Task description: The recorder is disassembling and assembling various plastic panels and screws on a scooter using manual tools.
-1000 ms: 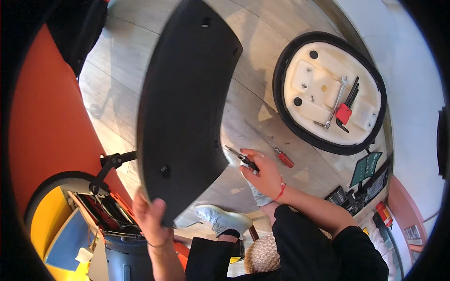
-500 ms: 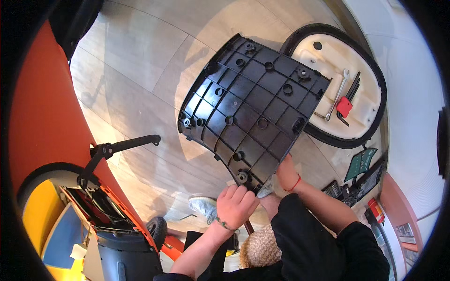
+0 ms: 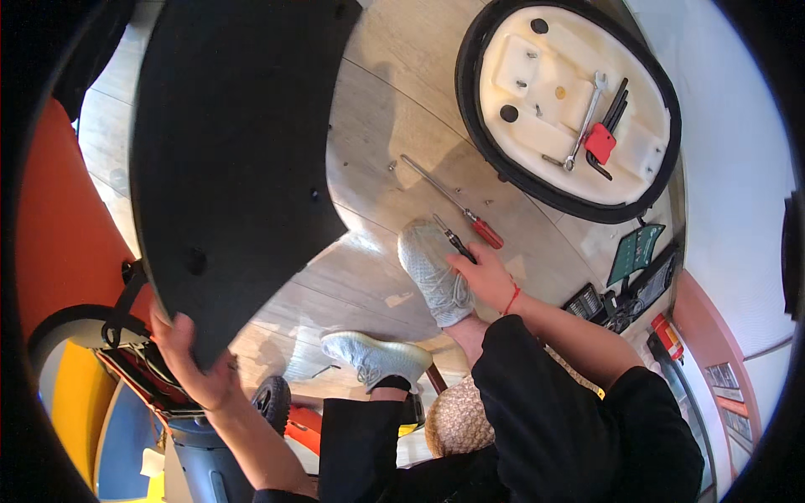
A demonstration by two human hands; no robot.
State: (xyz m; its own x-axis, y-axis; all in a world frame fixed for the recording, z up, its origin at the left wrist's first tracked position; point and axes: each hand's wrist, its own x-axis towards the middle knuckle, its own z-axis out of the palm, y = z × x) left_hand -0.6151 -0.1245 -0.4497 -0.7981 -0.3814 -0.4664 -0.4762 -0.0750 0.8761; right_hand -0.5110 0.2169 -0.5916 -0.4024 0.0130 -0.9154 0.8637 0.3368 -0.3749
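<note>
Black and curved, the panel (image 3: 235,142) is pinched by the left hand (image 3: 189,359), the right hand (image 3: 486,277) clasping a screwdriver (image 3: 455,241).

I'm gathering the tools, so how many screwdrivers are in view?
2: the black-handled screwdriver in the right hand, and the red-handled screwdriver lying on the floor just beyond it. Others may be hidden behind the black panel.

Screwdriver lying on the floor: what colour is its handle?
The handle is red; it shows best in the head view.
</note>
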